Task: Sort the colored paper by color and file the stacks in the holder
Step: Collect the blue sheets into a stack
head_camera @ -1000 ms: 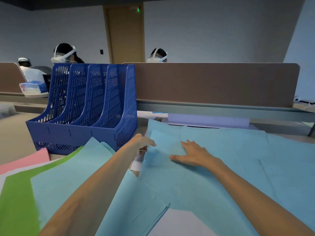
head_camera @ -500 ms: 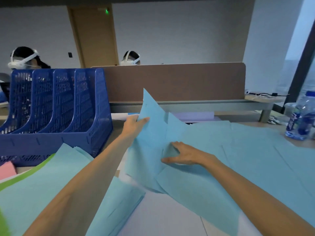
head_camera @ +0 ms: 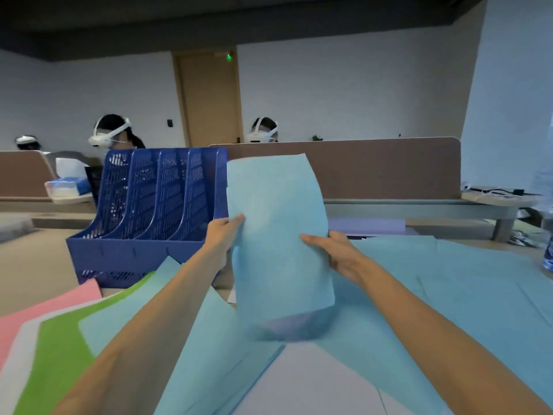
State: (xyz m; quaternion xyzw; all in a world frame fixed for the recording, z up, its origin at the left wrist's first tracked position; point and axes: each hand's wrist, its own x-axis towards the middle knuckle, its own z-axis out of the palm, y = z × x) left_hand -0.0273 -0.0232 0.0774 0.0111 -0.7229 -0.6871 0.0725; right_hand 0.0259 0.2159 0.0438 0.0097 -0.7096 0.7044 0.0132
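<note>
A light blue sheet of paper (head_camera: 278, 232) stands upright in front of me, lifted off the desk. My left hand (head_camera: 223, 232) pinches its left edge and my right hand (head_camera: 332, 250) grips its right edge. The blue mesh file holder (head_camera: 155, 211) with several slots stands just left of the sheet, and its slots look empty. More light blue sheets (head_camera: 449, 289) lie spread over the desk to the right and below my arms. Green paper (head_camera: 62, 348) and pink paper (head_camera: 45, 307) lie at the lower left.
A brown desk divider (head_camera: 389, 169) runs behind the papers. A pale purple sheet (head_camera: 365, 226) lies under it. A water bottle (head_camera: 549, 253) stands at the far right edge. People wearing headsets sit beyond the divider. White paper (head_camera: 314, 381) shows near the bottom.
Both hands have raised a light blue sheet from the pile until it stands upright. My right hand went from pressing flat on the papers to gripping the sheet's right edge.
</note>
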